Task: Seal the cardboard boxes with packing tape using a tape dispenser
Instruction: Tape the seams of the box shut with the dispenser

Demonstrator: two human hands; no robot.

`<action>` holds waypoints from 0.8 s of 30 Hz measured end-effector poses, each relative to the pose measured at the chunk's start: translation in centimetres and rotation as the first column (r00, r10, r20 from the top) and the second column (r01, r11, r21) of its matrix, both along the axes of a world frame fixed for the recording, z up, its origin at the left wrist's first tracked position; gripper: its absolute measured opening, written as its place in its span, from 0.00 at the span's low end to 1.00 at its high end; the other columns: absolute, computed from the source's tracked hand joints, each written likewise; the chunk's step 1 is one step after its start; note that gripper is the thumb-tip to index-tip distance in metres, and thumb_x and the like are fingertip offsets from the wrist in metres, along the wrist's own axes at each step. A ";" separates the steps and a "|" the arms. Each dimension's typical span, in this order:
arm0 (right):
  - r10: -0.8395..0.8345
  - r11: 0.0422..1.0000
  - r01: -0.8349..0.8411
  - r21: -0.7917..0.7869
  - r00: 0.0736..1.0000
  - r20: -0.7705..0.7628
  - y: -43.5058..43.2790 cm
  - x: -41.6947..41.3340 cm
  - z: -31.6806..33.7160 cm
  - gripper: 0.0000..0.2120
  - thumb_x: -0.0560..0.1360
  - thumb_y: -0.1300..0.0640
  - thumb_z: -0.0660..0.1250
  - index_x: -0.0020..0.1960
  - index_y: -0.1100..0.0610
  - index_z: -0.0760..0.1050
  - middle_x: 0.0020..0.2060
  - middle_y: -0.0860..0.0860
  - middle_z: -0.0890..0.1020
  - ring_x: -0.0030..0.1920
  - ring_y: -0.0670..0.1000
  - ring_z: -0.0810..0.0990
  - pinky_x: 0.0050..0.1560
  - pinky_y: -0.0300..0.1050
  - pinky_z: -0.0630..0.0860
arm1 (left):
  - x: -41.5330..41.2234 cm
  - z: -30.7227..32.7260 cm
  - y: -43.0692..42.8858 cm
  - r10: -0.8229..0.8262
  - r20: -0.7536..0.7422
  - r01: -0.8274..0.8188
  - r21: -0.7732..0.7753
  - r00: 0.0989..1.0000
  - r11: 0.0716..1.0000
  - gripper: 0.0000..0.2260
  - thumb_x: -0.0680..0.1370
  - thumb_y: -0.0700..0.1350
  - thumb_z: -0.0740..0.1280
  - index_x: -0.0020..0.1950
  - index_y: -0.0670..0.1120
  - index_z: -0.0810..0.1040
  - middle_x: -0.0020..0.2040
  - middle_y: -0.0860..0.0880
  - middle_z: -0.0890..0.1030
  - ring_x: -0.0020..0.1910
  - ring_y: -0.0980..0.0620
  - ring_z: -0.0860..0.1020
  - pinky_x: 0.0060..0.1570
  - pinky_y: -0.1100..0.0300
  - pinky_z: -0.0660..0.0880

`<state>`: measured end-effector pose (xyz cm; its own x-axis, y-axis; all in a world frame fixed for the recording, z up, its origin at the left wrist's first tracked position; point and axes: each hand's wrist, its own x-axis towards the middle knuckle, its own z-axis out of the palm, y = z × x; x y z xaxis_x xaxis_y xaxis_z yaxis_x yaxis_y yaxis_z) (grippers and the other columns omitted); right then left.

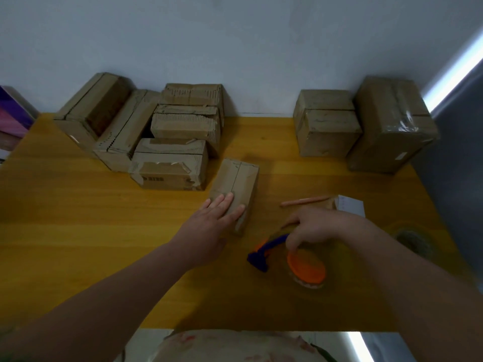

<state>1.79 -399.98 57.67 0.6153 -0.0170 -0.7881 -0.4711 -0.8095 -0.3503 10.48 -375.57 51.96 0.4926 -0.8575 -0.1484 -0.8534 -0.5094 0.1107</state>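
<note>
Head camera: we look down on a yellow wooden table (78,218) set against a pale wall. At the far left edge stands a purple carton (13,111).

Beside it, a cluster of five worn cardboard boxes (170,165) crowds the back left of the table. Their flaps show torn old tape and dark seams, and we judge them not yet sealed.

In the middle lies a small cardboard box (240,176), its centre seam a bare dark line with no shine of fresh tape. The left hand (217,218) lies flat on its near end, fingers straight, pressing it to the table.

Just to the right, the right hand (316,228) curls over the tape dispenser (295,259), which is blue-handled with an orange hub. The dispenser is near the small box but apart from it. The fingers appear to grip it, forefinger stretched towards the box. We cannot tell whether it sits on the table or is just off it.

Behind that hand lie a pencil-like stick (304,201) and a white notepad (350,205). At the back right stand two taped boxes (392,124), the larger glinting with clear tape across its top; we take these as finished. A dark round object (413,241) near the right edge is too dim to name.

By our reading, what is left is the strip on the box under the hand, then the five at the left.
</note>
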 end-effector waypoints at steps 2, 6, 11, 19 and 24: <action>-0.012 1.000 0.012 -0.014 1.000 -0.016 0.0 -0.7 -0.2 0.33 0.68 0.44 0.73 0.71 0.49 0.69 0.58 0.47 0.73 0.53 0.46 0.72 0.45 0.39 0.70 | 0.0 0.1 0.0 0.006 0.002 -0.006 -0.010 1.000 1.000 0.37 0.78 0.47 0.64 0.78 0.56 0.42 0.79 0.48 0.41 0.76 0.50 0.40 0.70 0.56 0.34; -0.128 0.991 0.121 0.048 0.974 0.185 -1.2 -2.2 0.3 0.41 0.62 0.32 0.73 0.71 0.45 0.67 0.62 0.43 0.72 0.54 0.45 0.75 0.49 0.40 0.76 | 0.0 0.0 -0.2 0.029 0.013 -0.028 -0.066 1.000 0.997 0.32 0.80 0.43 0.62 0.78 0.56 0.47 0.79 0.48 0.44 0.77 0.50 0.45 0.70 0.57 0.37; -0.194 0.967 0.245 -0.068 0.883 0.426 -1.7 -3.5 -0.2 0.28 0.75 0.35 0.61 0.72 0.44 0.65 0.57 0.48 0.75 0.46 0.45 0.76 0.45 0.44 0.77 | 0.2 0.2 -0.5 0.056 0.050 -0.051 -0.100 0.997 0.994 0.31 0.80 0.37 0.59 0.78 0.55 0.50 0.79 0.51 0.49 0.77 0.51 0.50 0.69 0.60 0.41; 0.032 0.916 0.166 -0.364 0.877 0.480 -0.3 -5.5 -2.4 0.30 0.78 0.44 0.64 0.76 0.45 0.57 0.67 0.48 0.73 0.64 0.51 0.73 0.54 0.45 0.73 | 0.3 4.7 -1.4 0.123 0.062 -0.103 -0.254 0.991 0.962 0.18 0.70 0.35 0.74 0.59 0.44 0.81 0.59 0.43 0.81 0.53 0.41 0.81 0.50 0.51 0.78; 0.163 0.889 -0.017 -0.459 0.946 0.281 0.7 -5.5 -3.0 0.36 0.74 0.45 0.69 0.75 0.44 0.53 0.61 0.48 0.75 0.56 0.50 0.78 0.41 0.40 0.71 | 2.0 8.1 -3.2 0.252 0.025 -0.229 -0.344 0.967 0.911 0.14 0.77 0.39 0.65 0.60 0.51 0.79 0.55 0.49 0.81 0.52 0.47 0.79 0.49 0.53 0.76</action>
